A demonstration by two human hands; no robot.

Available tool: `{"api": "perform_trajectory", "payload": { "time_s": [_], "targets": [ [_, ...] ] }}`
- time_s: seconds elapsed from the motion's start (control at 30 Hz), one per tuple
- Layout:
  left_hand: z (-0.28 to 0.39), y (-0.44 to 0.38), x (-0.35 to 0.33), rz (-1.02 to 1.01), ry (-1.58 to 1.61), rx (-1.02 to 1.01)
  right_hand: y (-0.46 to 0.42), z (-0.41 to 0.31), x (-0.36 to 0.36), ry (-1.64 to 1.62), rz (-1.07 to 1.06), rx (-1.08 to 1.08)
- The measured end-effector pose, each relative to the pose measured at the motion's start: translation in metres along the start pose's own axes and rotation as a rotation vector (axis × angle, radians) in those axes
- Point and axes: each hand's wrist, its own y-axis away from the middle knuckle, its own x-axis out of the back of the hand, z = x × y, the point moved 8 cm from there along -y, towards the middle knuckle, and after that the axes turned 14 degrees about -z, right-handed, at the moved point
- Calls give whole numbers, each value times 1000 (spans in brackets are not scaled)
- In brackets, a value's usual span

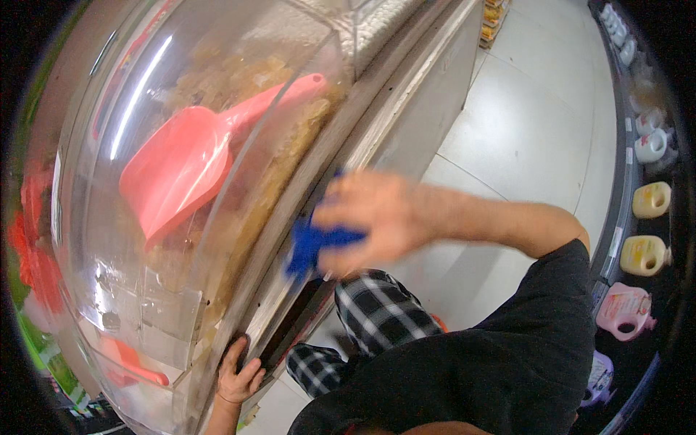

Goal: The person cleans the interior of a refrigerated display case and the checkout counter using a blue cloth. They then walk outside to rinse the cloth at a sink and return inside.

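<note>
A blue cloth is bunched under my right hand, which is blurred and lies over the front ledge of a display bin. My left hand rests lower down on the edge of that ledge, thumb and fingers apart, with nothing seen in it. Beside the ledge is the clear plastic cover of the bin. Through it a large pink scoop shows above pale yellowish-brown goods. A smaller pink-orange scoop lies in the lower compartment.
Plastic jugs and bottles line a dark shelf at the right. A pale tiled floor runs between bin and shelf. My knees in plaid trousers are close to the bin's front. Packaged goods stand at the top.
</note>
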Motion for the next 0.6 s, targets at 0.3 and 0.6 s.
{"api": "perform_trajectory", "payload": {
  "time_s": [0.3, 0.6],
  "targets": [
    [1, 7, 1, 60, -59, -6, 220, 201, 153, 456, 366, -766],
    [-3, 8, 4, 49, -129, 4, 432, 295, -17, 13, 1008, -1450]
  ]
}}
